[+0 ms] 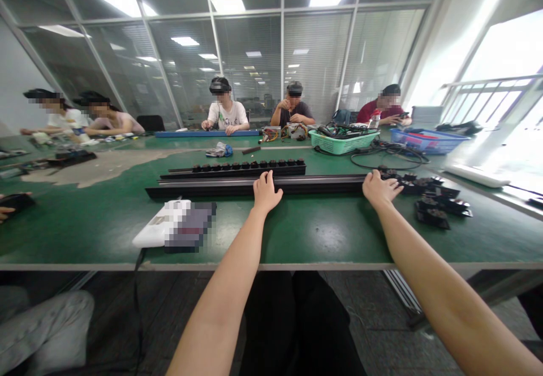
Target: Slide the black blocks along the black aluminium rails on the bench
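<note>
A long black rail point(322, 183) lies across the green table in front of me, with a paler metallic strip along its top. My left hand point(266, 192) grips it near the middle, fingers over the top and thumb at the near side. At the rail's right end, my right hand point(379, 188) holds on with its fingers bent over the edge. Just behind lies a second black strip point(237, 169) carrying a row of small black parts. Several loose black pieces point(436, 195) are heaped beside my right hand. The undersides of my fingers are hidden.
A white device point(155, 226) and a dark blurred item point(189, 234) lie at the near left. Further back are a green basket point(343, 143) of cables, a blue basket point(428, 141), a crumpled cloth point(219, 150) and a long blue bar point(207, 134). Several people sit around the table.
</note>
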A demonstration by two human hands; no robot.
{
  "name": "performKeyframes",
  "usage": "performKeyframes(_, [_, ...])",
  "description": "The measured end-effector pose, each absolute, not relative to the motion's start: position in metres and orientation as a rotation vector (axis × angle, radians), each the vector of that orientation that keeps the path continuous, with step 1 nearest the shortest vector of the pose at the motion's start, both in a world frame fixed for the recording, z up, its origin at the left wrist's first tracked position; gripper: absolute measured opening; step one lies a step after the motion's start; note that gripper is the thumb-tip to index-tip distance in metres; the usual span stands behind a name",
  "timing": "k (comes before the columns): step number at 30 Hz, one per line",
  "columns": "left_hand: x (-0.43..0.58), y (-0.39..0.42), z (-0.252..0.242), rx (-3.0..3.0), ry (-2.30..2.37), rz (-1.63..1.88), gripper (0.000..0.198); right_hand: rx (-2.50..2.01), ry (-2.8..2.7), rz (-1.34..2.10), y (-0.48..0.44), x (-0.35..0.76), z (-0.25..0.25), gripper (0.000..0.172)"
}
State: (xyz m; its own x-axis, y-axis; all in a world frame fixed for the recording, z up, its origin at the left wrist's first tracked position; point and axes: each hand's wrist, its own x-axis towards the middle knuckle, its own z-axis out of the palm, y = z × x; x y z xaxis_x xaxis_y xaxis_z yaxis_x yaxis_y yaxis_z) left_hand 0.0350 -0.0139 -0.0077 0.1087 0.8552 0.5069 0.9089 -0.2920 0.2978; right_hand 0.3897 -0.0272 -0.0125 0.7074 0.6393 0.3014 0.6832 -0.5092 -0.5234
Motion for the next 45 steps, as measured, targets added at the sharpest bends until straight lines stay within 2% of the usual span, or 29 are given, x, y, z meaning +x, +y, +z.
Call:
performKeyframes(24, [0.034,-0.015,-0.007,-2.278,-1.824,-0.929,0.073,-2.305,-1.119,-0.161,-0.031,0.408,0.001,0.053])
performKeyframes(33, [0.033,-0.014,-0.008,-2.297,-1.828,-0.929,0.073,-2.303,-1.247,-0.079,-0.023,0.451,0.014,0.033])
performKeyframes(45, [0.032,-0.014,-0.009,-2.315,-1.828,-0.954,0.074,-2.315,-1.233,-0.191,-0.017,0.472,0.0,0.034])
